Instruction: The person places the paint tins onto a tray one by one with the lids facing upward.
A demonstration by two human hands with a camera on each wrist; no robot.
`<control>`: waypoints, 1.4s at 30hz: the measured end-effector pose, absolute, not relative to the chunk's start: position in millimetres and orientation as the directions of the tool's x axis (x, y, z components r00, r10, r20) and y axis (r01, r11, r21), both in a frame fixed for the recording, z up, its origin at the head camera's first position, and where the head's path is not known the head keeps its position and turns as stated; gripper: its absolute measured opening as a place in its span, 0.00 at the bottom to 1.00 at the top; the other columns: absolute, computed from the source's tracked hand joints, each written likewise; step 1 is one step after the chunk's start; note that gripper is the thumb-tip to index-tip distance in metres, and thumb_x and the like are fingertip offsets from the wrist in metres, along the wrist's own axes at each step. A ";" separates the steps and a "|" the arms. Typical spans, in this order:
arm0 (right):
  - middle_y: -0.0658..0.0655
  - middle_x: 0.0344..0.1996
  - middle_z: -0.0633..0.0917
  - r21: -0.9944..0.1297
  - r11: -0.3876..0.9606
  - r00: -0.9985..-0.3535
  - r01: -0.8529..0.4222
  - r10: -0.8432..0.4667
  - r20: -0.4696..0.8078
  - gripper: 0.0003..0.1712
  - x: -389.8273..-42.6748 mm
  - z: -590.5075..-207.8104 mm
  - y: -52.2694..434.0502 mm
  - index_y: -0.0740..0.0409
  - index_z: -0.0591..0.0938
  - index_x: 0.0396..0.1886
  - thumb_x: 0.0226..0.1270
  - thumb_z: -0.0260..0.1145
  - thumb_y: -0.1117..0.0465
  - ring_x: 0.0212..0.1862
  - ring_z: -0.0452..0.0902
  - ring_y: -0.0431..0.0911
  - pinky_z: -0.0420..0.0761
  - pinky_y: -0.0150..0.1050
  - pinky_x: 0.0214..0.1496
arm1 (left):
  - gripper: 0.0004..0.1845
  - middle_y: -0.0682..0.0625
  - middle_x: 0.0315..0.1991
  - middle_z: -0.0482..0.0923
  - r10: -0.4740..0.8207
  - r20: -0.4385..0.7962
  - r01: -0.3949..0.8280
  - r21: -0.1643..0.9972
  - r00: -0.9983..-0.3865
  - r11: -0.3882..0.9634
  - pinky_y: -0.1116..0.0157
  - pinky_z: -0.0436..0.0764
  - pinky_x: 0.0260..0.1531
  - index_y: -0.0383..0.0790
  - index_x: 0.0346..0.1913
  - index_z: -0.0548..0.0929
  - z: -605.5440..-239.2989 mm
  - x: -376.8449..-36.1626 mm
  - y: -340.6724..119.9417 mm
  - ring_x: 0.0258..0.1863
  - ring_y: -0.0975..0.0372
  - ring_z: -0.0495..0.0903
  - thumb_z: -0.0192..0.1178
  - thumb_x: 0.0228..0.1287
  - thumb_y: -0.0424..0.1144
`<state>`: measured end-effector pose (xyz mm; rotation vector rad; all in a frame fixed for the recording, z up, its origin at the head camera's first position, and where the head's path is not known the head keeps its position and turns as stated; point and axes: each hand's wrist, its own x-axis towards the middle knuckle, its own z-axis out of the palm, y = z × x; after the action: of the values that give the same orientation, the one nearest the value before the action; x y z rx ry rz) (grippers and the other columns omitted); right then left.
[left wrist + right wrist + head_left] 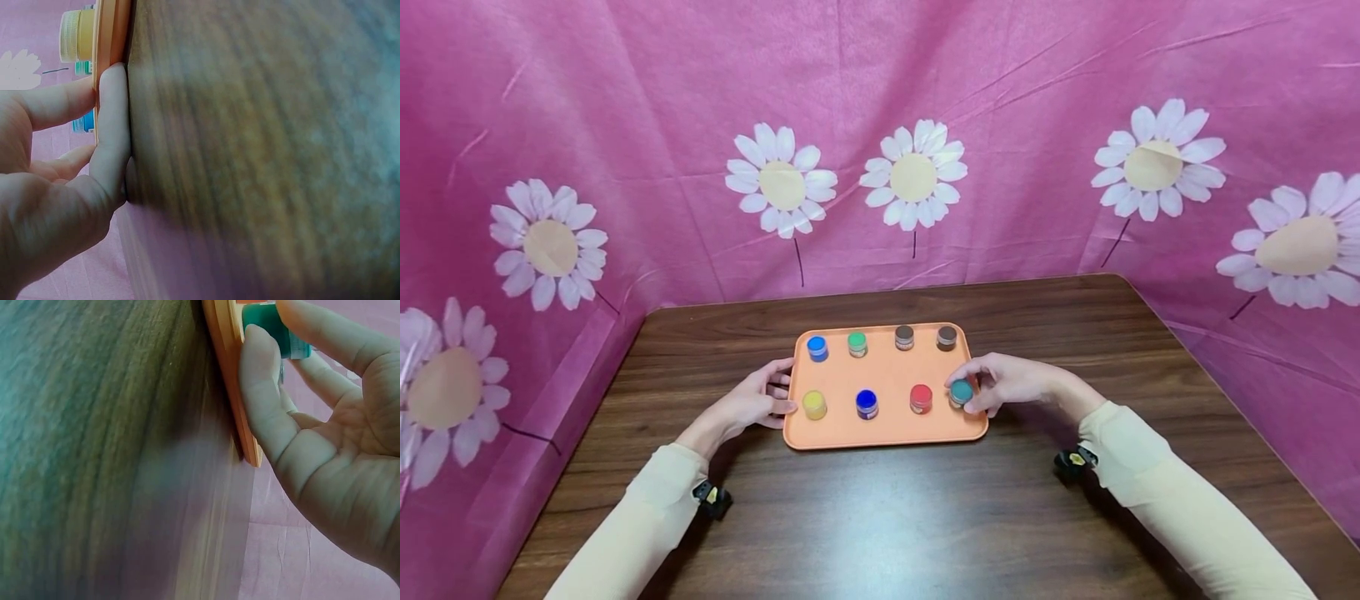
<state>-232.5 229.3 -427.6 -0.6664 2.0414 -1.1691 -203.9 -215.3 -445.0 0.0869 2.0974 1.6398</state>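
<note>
An orange tray (887, 433) lies on the wooden table, carrying two rows of small colored paint pots. My right hand (1003, 382) pinches the teal paint pot (960, 392) at the front right corner, with thumb and fingers around its sides. The right wrist view shows this pot (265, 319) at or just above the tray's surface; any gap cannot be made out. At the tray's left edge, my left hand (752, 397) touches the rim with fairly straight fingers. Its thumb (114, 119) lies along the outer side of the tray, near the yellow pot (814, 405).
Beside the teal pot stands a red pot (921, 398), then a dark blue one (867, 403). The back row has a blue pot (817, 348), a green pot (857, 344) and two dark brown pots (904, 337). A pink flowered cloth (842, 258) hangs behind the table (880, 517).
</note>
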 end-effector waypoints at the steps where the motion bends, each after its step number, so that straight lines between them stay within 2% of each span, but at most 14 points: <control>1: 0.60 0.44 0.81 -0.883 0.462 -0.633 -0.080 -0.708 -0.314 0.29 -232.6 -427.3 228.4 0.68 0.77 0.64 0.64 0.74 0.66 0.37 0.80 0.48 0.87 0.44 0.36 | 0.45 0.34 0.61 0.60 0.329 -0.325 -0.236 0.930 -0.886 0.283 0.54 0.87 0.37 0.37 0.80 0.51 -445.1 -204.2 -215.3 0.47 0.54 0.71 0.60 0.65 0.20; 8: 0.62 0.41 0.80 -0.896 0.445 -0.624 -0.016 -0.705 -0.338 0.27 -232.6 -425.8 226.2 0.71 0.77 0.62 0.63 0.72 0.71 0.38 0.81 0.48 0.88 0.45 0.38 | 0.45 0.35 0.61 0.60 0.321 -0.332 -0.240 0.926 -0.887 0.292 0.56 0.87 0.36 0.38 0.80 0.51 -446.1 -205.0 -215.8 0.46 0.54 0.71 0.61 0.65 0.21; 24: 0.63 0.40 0.83 -0.893 0.450 -0.611 0.011 -0.704 -0.362 0.28 -233.0 -425.9 227.0 0.73 0.75 0.63 0.64 0.70 0.72 0.37 0.82 0.48 0.88 0.45 0.38 | 0.45 0.35 0.61 0.62 0.309 -0.345 -0.252 0.919 -0.886 0.304 0.56 0.87 0.36 0.38 0.80 0.52 -444.6 -205.4 -216.0 0.48 0.53 0.70 0.62 0.64 0.21; 32: 0.59 0.43 0.82 -0.870 0.493 -0.626 -0.022 -0.685 -0.373 0.30 -232.5 -424.7 225.8 0.67 0.76 0.65 0.66 0.73 0.63 0.37 0.79 0.47 0.85 0.41 0.37 | 0.45 0.35 0.61 0.62 0.307 -0.339 -0.248 0.921 -0.889 0.299 0.55 0.87 0.36 0.39 0.79 0.54 -442.5 -204.8 -216.1 0.48 0.53 0.71 0.62 0.63 0.21; 39: 0.63 0.32 0.81 -0.872 0.490 -0.635 -0.013 -0.678 -0.371 0.28 -232.1 -423.2 225.7 0.63 0.75 0.67 0.72 0.68 0.57 0.35 0.79 0.51 0.85 0.45 0.39 | 0.44 0.34 0.61 0.61 0.326 -0.333 -0.237 0.924 -0.885 0.302 0.55 0.87 0.37 0.38 0.80 0.52 -441.8 -204.1 -217.2 0.46 0.54 0.73 0.61 0.64 0.21; 42: 0.63 0.33 0.80 -0.871 0.491 -0.643 -0.011 -0.671 -0.370 0.27 -231.9 -422.6 225.9 0.62 0.75 0.68 0.74 0.66 0.57 0.35 0.78 0.51 0.85 0.46 0.40 | 0.44 0.34 0.61 0.61 0.325 -0.334 -0.239 0.924 -0.884 0.299 0.55 0.87 0.37 0.38 0.80 0.52 -442.3 -204.5 -217.3 0.46 0.54 0.73 0.60 0.65 0.21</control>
<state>-231.9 225.9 -422.6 -0.5602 2.0183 -1.1726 -204.5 -217.3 -442.3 0.0765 2.1081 1.6195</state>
